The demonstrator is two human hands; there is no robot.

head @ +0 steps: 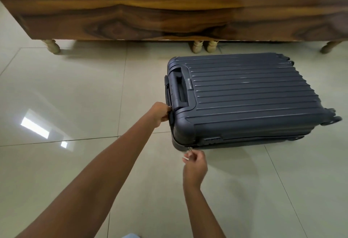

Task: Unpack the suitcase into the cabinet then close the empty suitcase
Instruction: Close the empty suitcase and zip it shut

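Observation:
A dark blue ribbed hard-shell suitcase (244, 96) lies flat on the tiled floor with its lid down. My left hand (160, 114) grips the carry handle on the suitcase's left end. My right hand (194, 164) pinches the metal zipper pull (189, 149) at the near left corner of the case. The zipper track runs along the near side, past a combination lock (211, 140). The wooden cabinet (169, 6) stands right behind the suitcase, its doors shut as far as the view shows.
The cabinet rests on turned wooden legs (53, 46) with a gap beneath. Glossy beige floor tiles (66, 96) spread to the left and in front. The suitcase wheels (332, 120) point to the right.

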